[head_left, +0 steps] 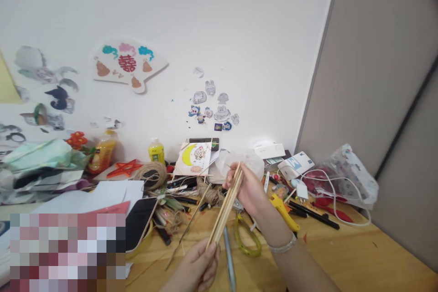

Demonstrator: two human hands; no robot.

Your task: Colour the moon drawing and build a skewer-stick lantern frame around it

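Both my hands hold a small bundle of thin wooden sticks slanting above a wooden table. My left hand pinches the lower end near the bottom edge of the view. My right hand, with a bracelet on the wrist, grips the upper end, fingers closed around the sticks. Beneath the sticks lie a loose thin stick, a blue pen and a yellow-green ring.
Clutter covers the table: a yellow glue gun, twine roll, phone, black pens, white charger and cable, plastic bag, bottles, papers. Wall behind carries stickers and a paper fan.
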